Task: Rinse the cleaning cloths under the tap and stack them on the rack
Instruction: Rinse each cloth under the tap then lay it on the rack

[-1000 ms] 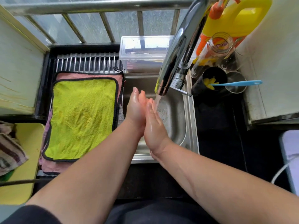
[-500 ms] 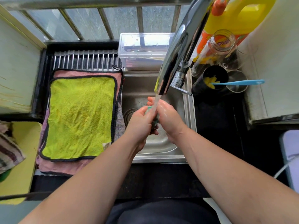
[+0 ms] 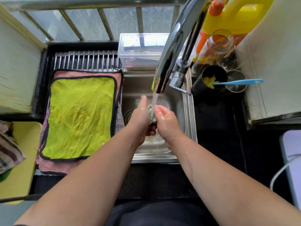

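Room: a narrow kitchen corner is seen from above, with a barred window (image 3: 105,22) along the far edge and pale wall panels (image 3: 276,62) at the right.
Table: a dark stone table (image 3: 216,128) is set round a steel sink (image 3: 189,121).
Tap: a chrome tap (image 3: 172,51) is arched over the sink, and a stream of water (image 3: 154,101) is seen falling from its spout.
Small green cloth (image 3: 150,111): it is bunched up under the stream, over the sink, and squeezed between both hands.
Left hand (image 3: 140,118): it is closed against the cloth from the left, with one finger held straight toward the tap.
Right hand (image 3: 166,121): wet fingers are curled round the cloth from the right.
Rack (image 3: 86,60): a ridged metal rack is laid left of the sink, inside a black tray.
Stack: a yellow-green cloth (image 3: 81,116) with black trim is spread flat on a pink cloth (image 3: 65,167), and a grey cloth (image 3: 119,121) is showing at the stack's right edge.
Behind the sink: a clear plastic box (image 3: 141,51) is placed against the window ledge.
Right of the tap: a yellow jug (image 3: 234,15), a glass jar (image 3: 215,44) and a black cup (image 3: 213,79) are crowded together, and a blue-handled tool (image 3: 239,81) is laid across a steel cup.
Far left: a striped cloth (image 3: 8,154) is draped on a yellow board (image 3: 21,152).
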